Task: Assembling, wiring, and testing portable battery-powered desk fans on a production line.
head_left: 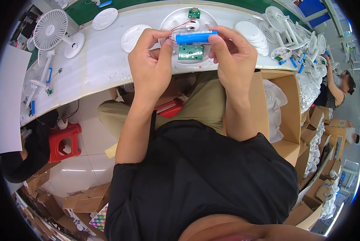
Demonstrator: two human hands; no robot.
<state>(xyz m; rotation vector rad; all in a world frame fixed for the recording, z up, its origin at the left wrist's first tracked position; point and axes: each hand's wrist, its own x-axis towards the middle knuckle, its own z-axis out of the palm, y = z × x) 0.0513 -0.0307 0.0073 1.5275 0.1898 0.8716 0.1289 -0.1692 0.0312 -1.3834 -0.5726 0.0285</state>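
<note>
A person in a black T-shirt [204, 172] sits at a long white table [95, 60], an open cardboard box [293, 112] of bagged white parts [274, 102] crowding the right forearm at two o'clock. Straight ahead at twelve o'clock, a cylindrical blue battery [194, 37] hangs level between two bare hands. The grip of the right hand [238, 60] is closed on one end, thumb against fingers; that of the left hand [149, 64] pinches the opposite end, beside a thin red wire [180, 26].

Below the battery, partly hidden by it and the fingers, a round white base [172, 19] rests on the table with a green circuit board [191, 52] at its near side and a smaller green board [194, 13] at its far edge. A white disc [135, 37] lies at eleven o'clock, a second disc [105, 18] beyond it; a stack of white discs [252, 36] stands at one o'clock.

Farther out, a white desk fan [51, 28] stands between ten and eleven o'clock, while more white fans [278, 20] and loose blue batteries [294, 62] cluster between one and two. A red stool [65, 142] sits on the tiled floor [101, 146] at nine o'clock, near a dark-clothed co-worker [21, 160]. Another co-worker [336, 86] reaches toward the table at two o'clock, with stacked cartons [336, 128] nearby.
</note>
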